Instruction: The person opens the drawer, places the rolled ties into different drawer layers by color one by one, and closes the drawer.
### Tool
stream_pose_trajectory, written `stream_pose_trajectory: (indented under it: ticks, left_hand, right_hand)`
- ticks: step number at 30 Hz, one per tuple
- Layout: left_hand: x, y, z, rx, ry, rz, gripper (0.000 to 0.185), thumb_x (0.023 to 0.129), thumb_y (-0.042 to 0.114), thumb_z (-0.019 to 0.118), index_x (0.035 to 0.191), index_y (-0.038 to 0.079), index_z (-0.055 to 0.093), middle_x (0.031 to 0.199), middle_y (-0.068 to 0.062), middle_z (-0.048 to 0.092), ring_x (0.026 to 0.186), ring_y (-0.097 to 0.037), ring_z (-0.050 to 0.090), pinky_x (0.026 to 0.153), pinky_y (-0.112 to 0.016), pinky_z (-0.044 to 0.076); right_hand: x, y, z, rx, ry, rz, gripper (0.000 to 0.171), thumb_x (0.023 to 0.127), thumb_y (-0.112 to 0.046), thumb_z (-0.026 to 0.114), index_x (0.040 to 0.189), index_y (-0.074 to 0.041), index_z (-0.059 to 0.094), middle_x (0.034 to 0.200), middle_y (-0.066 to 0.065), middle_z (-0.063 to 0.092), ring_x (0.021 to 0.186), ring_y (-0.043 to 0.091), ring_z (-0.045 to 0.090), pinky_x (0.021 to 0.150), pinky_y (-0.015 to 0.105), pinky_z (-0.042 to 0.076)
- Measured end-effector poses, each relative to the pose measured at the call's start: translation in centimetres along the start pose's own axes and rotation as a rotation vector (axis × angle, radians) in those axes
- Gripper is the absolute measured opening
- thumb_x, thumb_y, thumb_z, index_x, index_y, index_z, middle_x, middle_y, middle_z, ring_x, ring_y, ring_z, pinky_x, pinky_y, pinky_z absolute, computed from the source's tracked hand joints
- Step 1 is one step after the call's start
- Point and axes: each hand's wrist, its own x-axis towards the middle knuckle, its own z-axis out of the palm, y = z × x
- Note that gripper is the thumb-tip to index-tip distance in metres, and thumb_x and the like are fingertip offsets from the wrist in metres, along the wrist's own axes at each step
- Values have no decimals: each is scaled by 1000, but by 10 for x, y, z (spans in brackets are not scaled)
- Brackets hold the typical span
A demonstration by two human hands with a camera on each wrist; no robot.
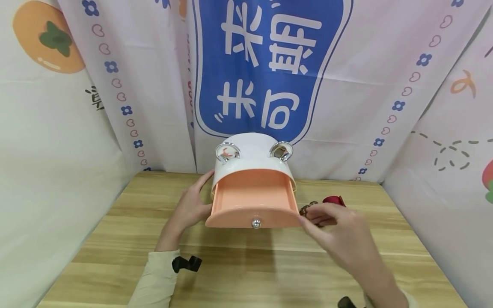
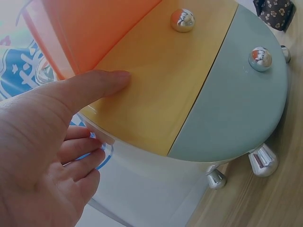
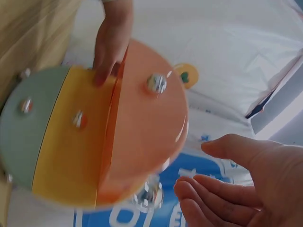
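From the head camera, a white drawer box (image 1: pixel 252 164) with 2 chrome rings on top stands at the back middle of the wooden table (image 1: pixel 250 265), in front of a printed cloth backdrop (image 1: pixel 269 68). Its top orange drawer (image 1: pixel 253 205) is pulled out toward the person, a chrome knob on its front. The left hand (image 1: pixel 191 205) rests against the box's left side, fingers straight and close together, thumb by the drawer's corner. The right hand (image 1: pixel 339 235) hovers just right of the drawer front, fingers loosely curled; whether they pinch anything cannot be told. Just beyond its fingertips lie a brown patterned hair accessory (image 1: pixel 309 208) and a red one (image 1: pixel 334 200).

From the left wrist, the thumb presses the yellow drawer front (image 2: pixel 161 90) under the open orange drawer (image 2: pixel 94 28); the other fingers lie relaxed along the white side. Below is a grey-green drawer front (image 2: pixel 236 113) with its own knob, and chrome feet (image 2: pixel 262 161) on the table.

From the right wrist, the right hand (image 3: pixel 246 189) is empty, fingers slightly bent and close together, near the orange drawer (image 3: pixel 147 127), not touching it. The left hand (image 3: pixel 111 45) touches the box's far side.
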Motion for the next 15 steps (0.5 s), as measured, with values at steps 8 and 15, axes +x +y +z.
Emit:
stream_pose_trajectory:
  ticks: [8,15]
  left_hand:
    - [0,1,-1,-1,-5,-2,100,83,31,88,167,23,34,167,-15,44,151,-47,43,121,-70,38]
    - [-2,1,-1,3,-10,-10,98,84,31,87,167,24,34,168,-15,43,152,-47,42,121,-71,38]
  right_hand:
    - [10,56,-28,-155,10,112,22,87,-19,88,103,-7,81,94,10,83,84,30,82,69,8,59]
    - [9,106,-32,-282,-33,152,40,88,-26,86,114,3,77,104,23,80,91,42,79,80,60,63]
